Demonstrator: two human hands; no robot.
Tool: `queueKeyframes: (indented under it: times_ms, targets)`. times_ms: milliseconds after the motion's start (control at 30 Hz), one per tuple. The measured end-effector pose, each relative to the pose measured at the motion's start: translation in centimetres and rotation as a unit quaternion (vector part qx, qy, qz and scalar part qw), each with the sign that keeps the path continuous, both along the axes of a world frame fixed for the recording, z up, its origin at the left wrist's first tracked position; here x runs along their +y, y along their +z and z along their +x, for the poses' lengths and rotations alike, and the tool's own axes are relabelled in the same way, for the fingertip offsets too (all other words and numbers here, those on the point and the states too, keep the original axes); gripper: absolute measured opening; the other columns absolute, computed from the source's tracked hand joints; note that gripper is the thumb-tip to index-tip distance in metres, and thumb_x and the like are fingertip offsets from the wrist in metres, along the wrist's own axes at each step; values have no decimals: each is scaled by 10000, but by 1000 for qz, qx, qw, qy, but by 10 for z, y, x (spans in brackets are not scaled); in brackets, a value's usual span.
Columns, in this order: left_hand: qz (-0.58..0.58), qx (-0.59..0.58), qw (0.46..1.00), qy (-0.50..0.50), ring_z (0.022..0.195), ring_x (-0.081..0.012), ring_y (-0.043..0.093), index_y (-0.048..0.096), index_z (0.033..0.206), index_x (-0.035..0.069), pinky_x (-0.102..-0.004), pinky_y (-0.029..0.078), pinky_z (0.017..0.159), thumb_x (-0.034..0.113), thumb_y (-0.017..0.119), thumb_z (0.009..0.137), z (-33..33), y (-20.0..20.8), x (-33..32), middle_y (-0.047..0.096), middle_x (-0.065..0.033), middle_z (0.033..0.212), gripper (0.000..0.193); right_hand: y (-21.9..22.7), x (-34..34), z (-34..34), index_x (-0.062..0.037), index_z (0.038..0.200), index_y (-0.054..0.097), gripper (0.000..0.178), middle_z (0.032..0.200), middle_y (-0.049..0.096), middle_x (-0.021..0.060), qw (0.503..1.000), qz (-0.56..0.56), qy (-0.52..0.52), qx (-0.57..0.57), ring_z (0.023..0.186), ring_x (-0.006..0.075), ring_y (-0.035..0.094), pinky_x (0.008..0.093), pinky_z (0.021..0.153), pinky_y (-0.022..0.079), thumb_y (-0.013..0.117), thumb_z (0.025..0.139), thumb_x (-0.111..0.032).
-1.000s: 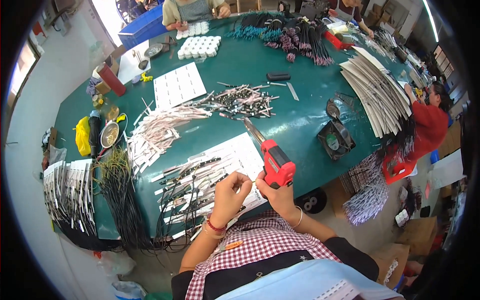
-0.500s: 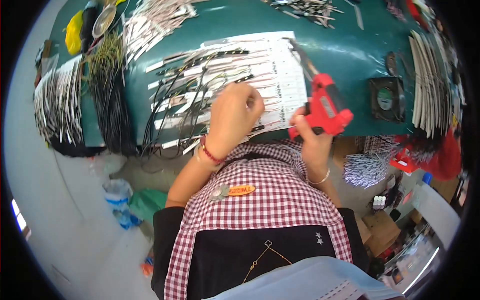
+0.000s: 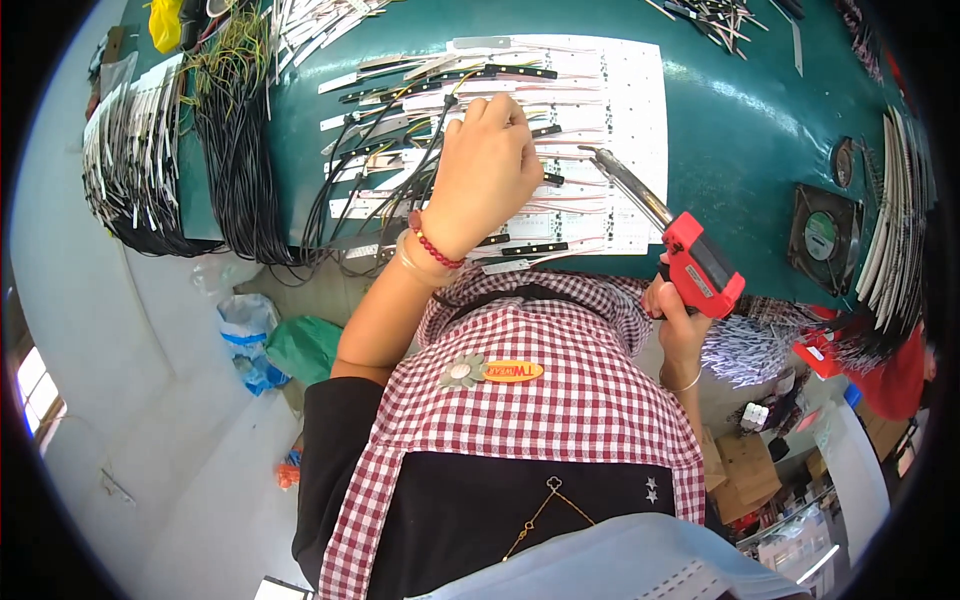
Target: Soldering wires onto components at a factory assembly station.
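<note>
My right hand [image 3: 680, 318] grips a red and black soldering gun [image 3: 703, 265] by its handle. Its long metal tip points up and left, over the right part of a white printed sheet [image 3: 635, 120]. My left hand [image 3: 487, 165] is closed above the strips on that sheet, its thumb and fingers pressed together. Whatever lies in its fingertips is hidden. Beneath and beside it, black and white LED strips [image 3: 520, 72] with thin red and pale leads lie in rows across the sheet. Black cables [image 3: 318, 225] run off the strips' left ends toward the table edge.
Bundles of black cable [image 3: 240, 170] and white-tipped strips [image 3: 135, 150] hang over the left table edge. A small fan [image 3: 822, 235] and a stack of pale strips [image 3: 890, 220] stand at the right. More loose strips [image 3: 715, 20] lie at the back of the green table [image 3: 740, 130].
The view has shifted, so the table sits farther right. My left hand has moved away from me over the strips. The soldering gun has come nearer, its tip now beside the sheet's middle rows.
</note>
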State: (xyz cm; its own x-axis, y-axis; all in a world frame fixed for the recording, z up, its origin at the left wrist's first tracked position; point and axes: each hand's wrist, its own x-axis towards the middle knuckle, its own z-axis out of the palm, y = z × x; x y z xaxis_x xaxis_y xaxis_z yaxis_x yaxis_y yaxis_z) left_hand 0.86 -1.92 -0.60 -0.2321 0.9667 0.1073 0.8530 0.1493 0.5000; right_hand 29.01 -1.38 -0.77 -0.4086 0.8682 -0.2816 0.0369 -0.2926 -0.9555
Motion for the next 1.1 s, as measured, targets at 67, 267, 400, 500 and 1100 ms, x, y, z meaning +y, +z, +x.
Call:
queueKeyframes:
  times_ms: [67,267,400,500,1100]
  targets:
    - [6,-23,1000,-18,846,-264,496,603,619,14,-361,412,712,50,623,679,-2,3,-2,547,-64,887,73,0,2,3,59,1156,483,348,596,450,30,1000,-11,9,-3,491,101,401,262,491,368,564,859,-104]
    - [10,-13,1000,-7,842,-244,485,622,599,11,-360,389,670,49,600,662,0,-3,2,532,-63,874,77,-11,4,14,39,1068,538,269,695,526,28,997,-34,42,-59,582,103,481,245,538,399,609,826,-55]
    - [-27,-39,998,-28,857,-267,480,616,620,10,-358,416,735,54,627,664,-3,2,2,537,-72,906,63,-10,7,12,57,1118,502,309,643,491,30,993,36,74,-89,526,105,442,249,492,358,579,848,-72]
    - [-29,-29,999,-30,852,-268,481,609,612,5,-359,418,730,50,622,659,-4,2,2,537,-76,904,67,-11,8,16,53,1096,514,291,658,507,35,991,25,79,-107,540,106,461,243,499,362,591,841,-66]
    - [-34,36,999,-11,828,-258,488,591,605,3,-368,403,669,49,583,662,4,0,6,525,-70,880,74,0,0,9,50,1160,473,335,651,480,47,997,-32,39,-66,512,105,414,252,498,364,546,866,-94]
